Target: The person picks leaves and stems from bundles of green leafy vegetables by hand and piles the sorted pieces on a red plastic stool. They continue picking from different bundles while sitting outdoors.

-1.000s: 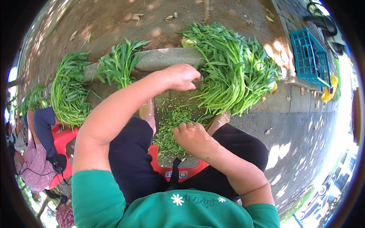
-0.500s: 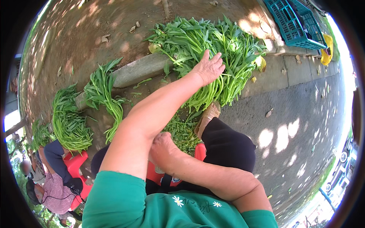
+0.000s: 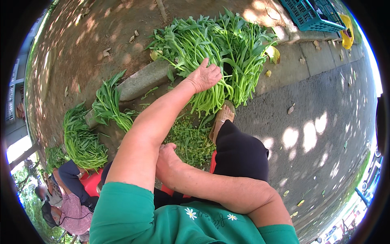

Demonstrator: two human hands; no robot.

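Observation:
A large heap of leafy greens that look like water spinach (image 3: 248, 53), long narrow leaves on pale green stems, lies at the far middle across a stone kerb. My left hand (image 3: 206, 76) is on the stems at the heap's near left part, its fingers curled round some of them. A dark gap parts those stems from the bunch to their right. My right hand (image 3: 165, 157) is low in the middle, behind my left forearm near the elbow. Its thumb shows, but its fingers are hidden. Loose trimmed leaves (image 3: 189, 140) cover the ground beyond it.
Smaller bunches of greens (image 3: 83, 138) lie to the left, one against the kerb (image 3: 144, 79). A person in a pink top (image 3: 75, 213) sits at the lower left. A teal crate (image 3: 310, 18) and yellow bag (image 3: 346, 32) stand far right. My sandalled foot (image 3: 224, 116) is close to the heap.
My left hand has come down and left onto the stems, its spread fingers now curled. A gap has opened in the heap. The right hand stays near the left elbow, thumb more visible.

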